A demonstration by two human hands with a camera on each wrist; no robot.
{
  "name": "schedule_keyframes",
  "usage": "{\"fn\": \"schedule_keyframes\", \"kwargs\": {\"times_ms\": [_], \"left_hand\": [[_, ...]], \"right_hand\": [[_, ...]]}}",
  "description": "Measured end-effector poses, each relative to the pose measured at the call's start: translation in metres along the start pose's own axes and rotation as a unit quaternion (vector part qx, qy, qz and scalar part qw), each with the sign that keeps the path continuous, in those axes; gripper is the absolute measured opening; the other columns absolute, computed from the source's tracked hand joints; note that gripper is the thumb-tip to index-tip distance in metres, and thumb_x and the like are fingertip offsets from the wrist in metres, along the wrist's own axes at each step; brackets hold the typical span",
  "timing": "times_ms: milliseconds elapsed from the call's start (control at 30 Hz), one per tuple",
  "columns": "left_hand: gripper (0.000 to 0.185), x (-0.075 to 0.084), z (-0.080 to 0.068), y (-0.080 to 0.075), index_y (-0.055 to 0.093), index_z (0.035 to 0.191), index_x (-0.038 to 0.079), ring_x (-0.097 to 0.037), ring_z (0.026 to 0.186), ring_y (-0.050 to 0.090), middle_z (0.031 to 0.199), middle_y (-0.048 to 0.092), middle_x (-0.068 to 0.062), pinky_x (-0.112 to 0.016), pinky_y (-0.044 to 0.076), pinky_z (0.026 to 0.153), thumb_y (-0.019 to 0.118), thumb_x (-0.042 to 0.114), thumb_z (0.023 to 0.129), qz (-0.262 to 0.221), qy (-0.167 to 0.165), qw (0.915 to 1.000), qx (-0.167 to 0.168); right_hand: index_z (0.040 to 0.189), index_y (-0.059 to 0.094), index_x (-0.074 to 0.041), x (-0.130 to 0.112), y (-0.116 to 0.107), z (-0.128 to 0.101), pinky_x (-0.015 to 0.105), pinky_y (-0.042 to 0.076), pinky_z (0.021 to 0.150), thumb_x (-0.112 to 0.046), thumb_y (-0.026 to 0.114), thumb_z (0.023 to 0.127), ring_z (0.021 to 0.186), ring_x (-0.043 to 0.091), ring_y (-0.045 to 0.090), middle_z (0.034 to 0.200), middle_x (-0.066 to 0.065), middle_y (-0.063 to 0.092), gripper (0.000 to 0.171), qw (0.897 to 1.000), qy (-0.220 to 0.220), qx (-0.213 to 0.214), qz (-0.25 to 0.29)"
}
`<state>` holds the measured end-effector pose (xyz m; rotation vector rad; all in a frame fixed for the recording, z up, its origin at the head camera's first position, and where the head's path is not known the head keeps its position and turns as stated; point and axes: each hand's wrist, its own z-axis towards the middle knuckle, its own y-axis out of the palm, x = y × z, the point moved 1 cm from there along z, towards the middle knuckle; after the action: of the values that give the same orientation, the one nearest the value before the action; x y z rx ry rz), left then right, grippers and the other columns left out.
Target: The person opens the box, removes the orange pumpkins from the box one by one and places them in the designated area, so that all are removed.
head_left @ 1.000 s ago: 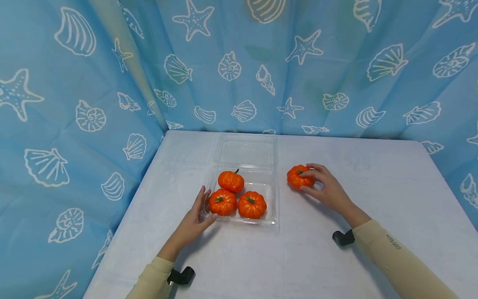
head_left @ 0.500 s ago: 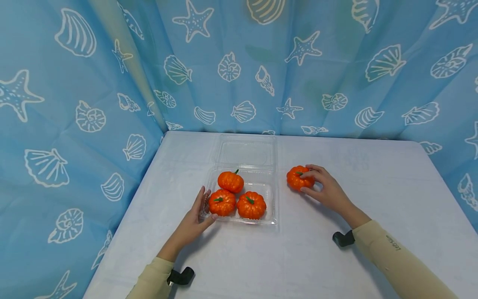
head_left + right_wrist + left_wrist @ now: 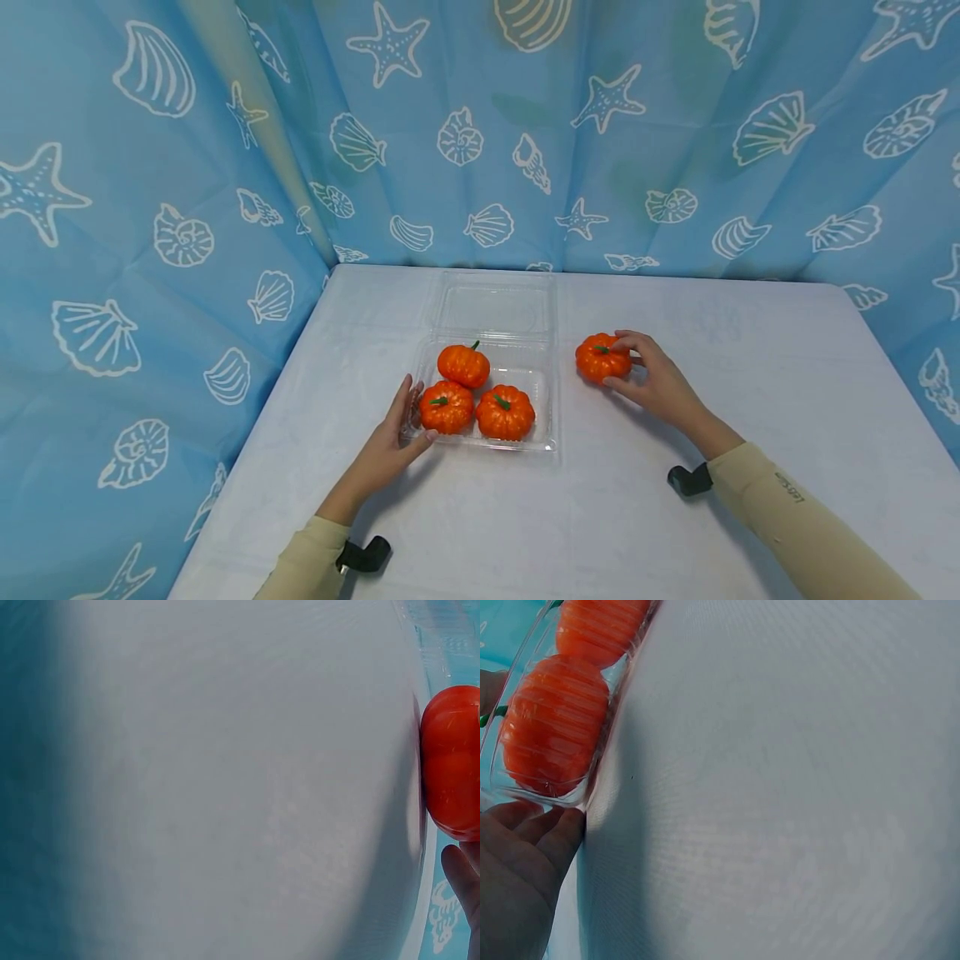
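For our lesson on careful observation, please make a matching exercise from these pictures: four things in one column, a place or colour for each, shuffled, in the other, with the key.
Things
1. left hand
2. right hand
3. clear lid
4. curtain

Places and colours
A. blue, with white shells and starfish
B. at the lone pumpkin outside the box
C. open, beyond the three pumpkins
D. at the near left corner of the box

Pairs: 1-D, 2-B, 3-C, 4-A
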<state>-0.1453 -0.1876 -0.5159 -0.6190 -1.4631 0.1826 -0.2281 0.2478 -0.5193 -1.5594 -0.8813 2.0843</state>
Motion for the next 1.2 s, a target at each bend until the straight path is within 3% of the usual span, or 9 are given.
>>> {"fn": "schedule_keyframes", "kwargs": {"times_ms": [333,767,1200], "left_hand": [[0.097,-0.001,0.000,0.000,0.006,0.165,0.016,-0.031,0.152,0.027,0.166,0.026,-0.012,-0.051,0.022,0.121,0.072,0.029,0.096,0.003,-0.001,1.0000,-0.003],[0.098,-0.001,0.001,0.000,0.005,0.165,0.015,-0.031,0.153,0.024,0.167,0.025,-0.011,-0.053,0.020,0.122,0.071,0.031,0.096,0.011,-0.003,0.9999,-0.003],[0.097,-0.001,0.001,0.000,0.005,0.165,0.015,-0.031,0.152,0.026,0.166,0.026,-0.011,-0.052,0.021,0.121,0.071,0.031,0.096,0.008,0.000,1.0000,-0.004]], "right_hand": [[0.140,0.045,-0.002,-0.001,-0.001,-0.001,0.059,0.044,0.107,-0.010,0.082,0.086,0.140,0.041,0.040,0.152,0.022,0.042,0.066,1.000,0.005,-0.007,-0.015],[0.141,0.045,-0.006,-0.002,-0.003,-0.003,0.061,0.041,0.109,-0.016,0.084,0.086,0.141,0.040,0.038,0.153,0.020,0.041,0.068,1.000,-0.003,-0.005,-0.023],[0.143,0.050,-0.008,-0.017,-0.009,-0.001,0.063,0.043,0.106,-0.013,0.085,0.083,0.137,0.037,0.044,0.147,0.016,0.046,0.069,0.998,-0.041,0.031,-0.029]]}}
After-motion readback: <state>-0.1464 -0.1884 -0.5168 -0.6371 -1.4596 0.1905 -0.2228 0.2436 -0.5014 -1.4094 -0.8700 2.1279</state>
